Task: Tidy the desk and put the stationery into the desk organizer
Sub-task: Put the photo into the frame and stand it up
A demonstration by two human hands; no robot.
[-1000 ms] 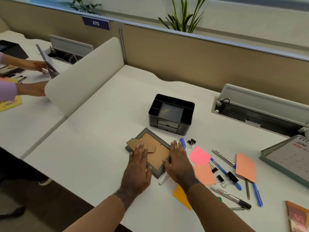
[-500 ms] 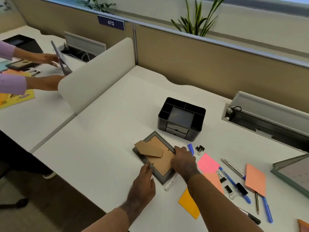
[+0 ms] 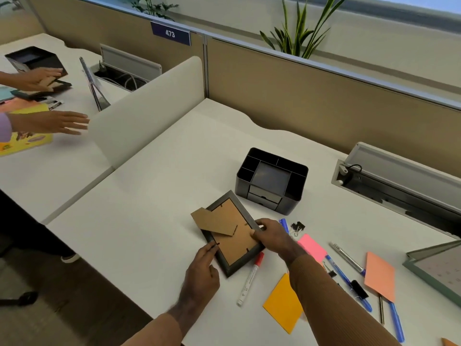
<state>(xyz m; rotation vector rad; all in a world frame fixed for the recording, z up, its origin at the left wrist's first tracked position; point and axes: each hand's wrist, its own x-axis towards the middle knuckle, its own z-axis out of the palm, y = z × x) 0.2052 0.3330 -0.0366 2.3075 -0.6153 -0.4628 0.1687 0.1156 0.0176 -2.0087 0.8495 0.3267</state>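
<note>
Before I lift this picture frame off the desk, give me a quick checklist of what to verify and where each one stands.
1. Left hand on the picture frame: ok, fingertips at its left edge.
2. Right hand gripping the frame: ok, fingers wrap its right edge.
3. Cardboard stand folded flat: not ok, it sticks out past the frame's left side.
4. Red-capped marker clear of the frame: cannot tell, its cap sits right at the lower corner.
5. Desk organizer clear of the frame: ok, apart, just behind.
6. Organizer compartments free for the stationery: ok, they look empty.
</note>
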